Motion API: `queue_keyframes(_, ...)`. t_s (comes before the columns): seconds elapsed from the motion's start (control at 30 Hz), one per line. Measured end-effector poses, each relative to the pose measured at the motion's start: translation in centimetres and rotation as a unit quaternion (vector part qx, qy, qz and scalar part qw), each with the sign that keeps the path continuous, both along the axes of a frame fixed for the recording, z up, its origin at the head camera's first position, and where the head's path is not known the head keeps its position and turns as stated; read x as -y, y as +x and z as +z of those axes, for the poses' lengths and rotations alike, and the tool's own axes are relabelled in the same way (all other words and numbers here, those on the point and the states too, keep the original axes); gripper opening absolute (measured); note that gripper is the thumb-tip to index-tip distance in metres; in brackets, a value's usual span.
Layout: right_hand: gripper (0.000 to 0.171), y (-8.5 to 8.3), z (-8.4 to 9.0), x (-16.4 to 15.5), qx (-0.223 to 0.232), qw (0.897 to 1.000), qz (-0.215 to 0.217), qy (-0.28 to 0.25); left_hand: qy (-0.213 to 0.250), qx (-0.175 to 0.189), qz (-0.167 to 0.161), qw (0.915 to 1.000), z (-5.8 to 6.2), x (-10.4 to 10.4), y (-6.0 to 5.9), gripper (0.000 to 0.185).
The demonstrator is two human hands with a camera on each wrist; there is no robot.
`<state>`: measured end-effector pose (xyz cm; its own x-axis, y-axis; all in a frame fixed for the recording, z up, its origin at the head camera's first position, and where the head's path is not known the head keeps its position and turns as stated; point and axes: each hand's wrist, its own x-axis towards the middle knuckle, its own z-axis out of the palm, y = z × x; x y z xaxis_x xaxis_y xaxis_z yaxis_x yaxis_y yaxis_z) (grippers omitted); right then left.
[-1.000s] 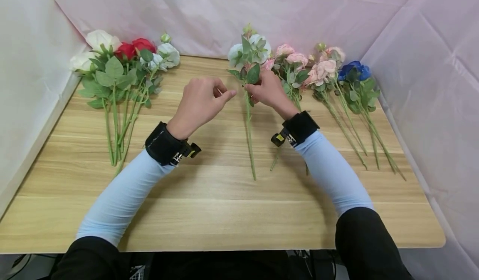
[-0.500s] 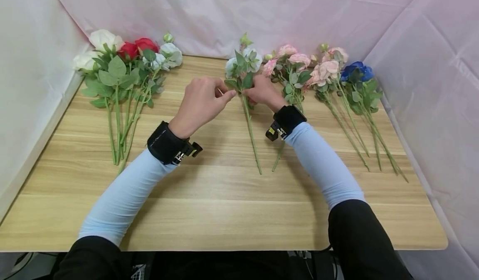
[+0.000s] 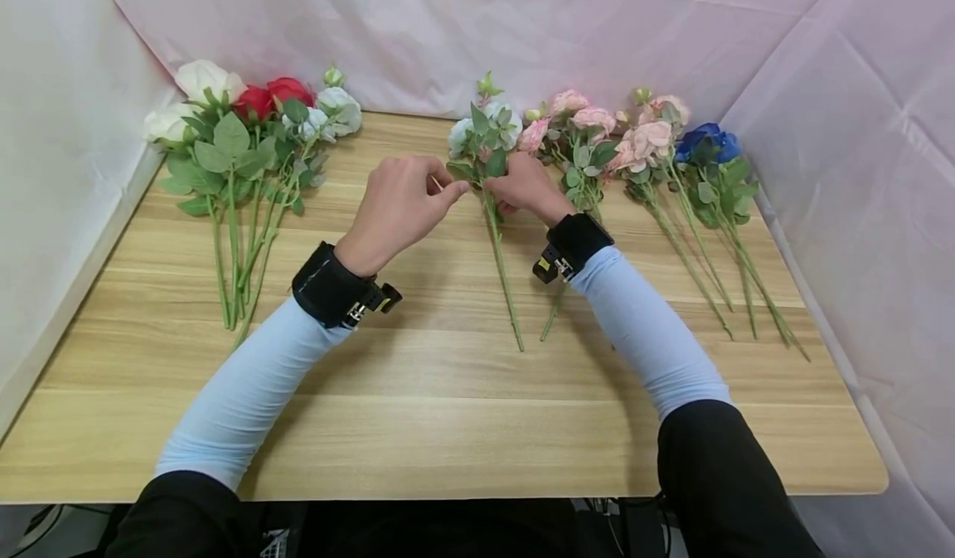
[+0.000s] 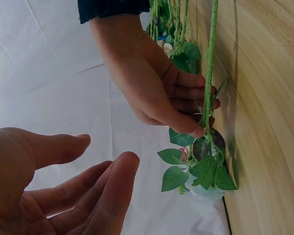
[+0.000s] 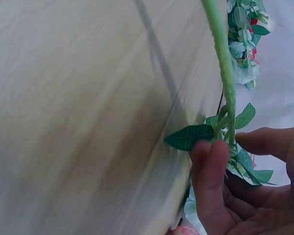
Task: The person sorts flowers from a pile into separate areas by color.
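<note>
Near the middle back of the table, my right hand [image 3: 528, 186] pinches the green stem [image 3: 501, 268] of a pale blue artificial flower [image 3: 506, 125], just below its leaves. Thumb and fingers close on that stem in the right wrist view, beside a dark green leaf [image 5: 191, 137]. To the left of the flower is my left hand [image 3: 399, 206], holding nothing. A gap shows between its thumb [image 4: 63, 147] and fingers in the left wrist view, and it stays apart from the stem there.
White, red and pale blue flowers [image 3: 231, 127] lie together at the left on the wooden table [image 3: 418, 442]. Right of my right hand lie pink flowers [image 3: 589, 123], peach-pink flowers [image 3: 645, 143] and blue flowers [image 3: 709, 143]. Pale cloth [image 3: 448, 36] hangs behind.
The right hand has lowered the pale blue flower toward the table, and the bloom has shifted slightly left. The stem's lower end has swung a little right. The left hand has hardly moved.
</note>
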<state>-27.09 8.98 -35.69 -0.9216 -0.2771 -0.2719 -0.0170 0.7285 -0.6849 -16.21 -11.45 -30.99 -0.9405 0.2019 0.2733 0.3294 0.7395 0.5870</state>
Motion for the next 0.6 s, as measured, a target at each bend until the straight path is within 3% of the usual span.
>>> queue_keyframes(0.2, 0.04, 0.4, 0.5, -0.6, -0.021, 0.999, 0.018, 0.026, -0.008, 0.002, 0.001, 1.0, 0.0, 0.0, 0.0, 0.025)
queue_keyframes(0.4, 0.055, 0.9, 1.2, -1.1, -0.045, 0.996, -0.01, 0.08, -0.015, 0.004, 0.007, 0.9999, 0.0, 0.0, 0.0, 0.026)
queue_keyframes(0.6, 0.053, 2.0, 2.2, -2.0, -0.056, 0.993, -0.003, 0.106, -0.026, 0.006, 0.011, 0.9996, -0.1, 0.0, -0.1, 0.027)
